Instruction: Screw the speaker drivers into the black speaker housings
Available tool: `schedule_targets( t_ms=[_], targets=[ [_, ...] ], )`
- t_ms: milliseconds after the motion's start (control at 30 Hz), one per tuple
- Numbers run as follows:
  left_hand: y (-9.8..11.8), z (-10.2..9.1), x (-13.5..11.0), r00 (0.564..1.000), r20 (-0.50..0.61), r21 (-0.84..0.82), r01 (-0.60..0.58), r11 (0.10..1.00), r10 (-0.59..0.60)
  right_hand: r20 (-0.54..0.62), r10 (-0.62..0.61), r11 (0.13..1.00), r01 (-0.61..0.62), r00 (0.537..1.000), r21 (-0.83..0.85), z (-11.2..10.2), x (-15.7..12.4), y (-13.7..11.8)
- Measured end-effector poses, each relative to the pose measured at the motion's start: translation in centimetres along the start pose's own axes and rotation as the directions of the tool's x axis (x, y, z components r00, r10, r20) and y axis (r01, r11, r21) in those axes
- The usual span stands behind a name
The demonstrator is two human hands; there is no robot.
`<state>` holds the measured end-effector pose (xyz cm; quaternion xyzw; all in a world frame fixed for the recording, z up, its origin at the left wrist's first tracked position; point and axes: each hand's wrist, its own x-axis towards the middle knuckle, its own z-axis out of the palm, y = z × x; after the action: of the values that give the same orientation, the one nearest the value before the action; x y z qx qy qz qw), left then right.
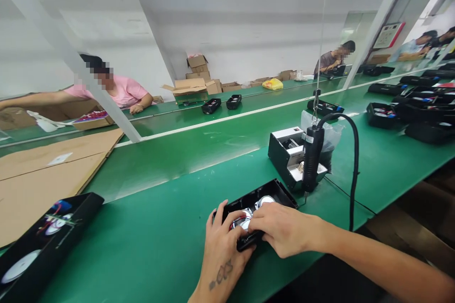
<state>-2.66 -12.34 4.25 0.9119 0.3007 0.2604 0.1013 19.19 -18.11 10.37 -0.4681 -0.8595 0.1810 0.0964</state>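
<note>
A black plastic case (pixel 286 195) lies on the green bench right in front of me, its inside facing up. Two round silver parts that look like speakers, one farther back (pixel 265 201) and one nearer (pixel 243 221), sit in it with thin red wires. My left hand (pixel 222 248) grips the case's near left end, fingers over the far wall and thumb inside. Above the nearer speaker, my right hand (pixel 284 227) is closed with its fingertips pinched; what they hold is hidden. A black electric screwdriver (pixel 312 158) hangs bit-down just beyond the case.
Behind the screwdriver stands a black-and-white box (pixel 280 156) beside a clear plastic bag (pixel 332 135). Another black case (pixel 76 236) with wires lies at left, near flat cardboard (pixel 53 165). Several black cases (pixel 423 99) crowd the right. Co-workers (pixel 124 90) sit across the bench.
</note>
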Motion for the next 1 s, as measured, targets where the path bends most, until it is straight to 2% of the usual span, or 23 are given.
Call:
schedule_targets(
  t_ms=[100,200,300,367,467,667,1000],
  targets=[
    [-0.2,-1.6,2.0,0.977,0.181,-0.062,0.130,0.990,-0.117,-0.007,0.021,0.998,-0.020,1.000,0.055,-0.2,1.0,1.0],
    [-1.1,-3.4,4.8,0.901,0.364,-0.160,0.309,0.938,-0.235,0.038,0.069,0.993,-0.073,0.997,0.097,-2.1,2.8,1.5],
    [-2.4,-4.6,7.2,0.821,0.504,-0.259,0.440,0.860,-0.268,0.142,0.105,0.991,-0.115,0.984,0.062,-4.6,4.8,1.8],
    [-3.0,-5.0,8.1,0.789,0.558,-0.297,0.478,0.826,-0.256,0.199,0.123,0.990,-0.134,0.972,0.040,-5.7,5.7,1.9],
    [-3.4,-5.1,8.6,0.772,0.594,-0.323,0.486,0.812,-0.226,0.217,0.124,0.990,-0.137,0.968,0.046,-5.9,6.2,2.1],
    [-3.6,-5.0,8.6,0.749,0.623,-0.312,0.503,0.806,-0.226,0.186,0.096,0.989,-0.115,0.978,0.094,-4.8,6.1,2.6],
    [-3.4,-5.4,8.8,0.743,0.635,-0.306,0.492,0.815,-0.211,0.145,0.089,0.985,-0.109,0.985,0.134,-4.3,6.5,3.1]
  ],
)
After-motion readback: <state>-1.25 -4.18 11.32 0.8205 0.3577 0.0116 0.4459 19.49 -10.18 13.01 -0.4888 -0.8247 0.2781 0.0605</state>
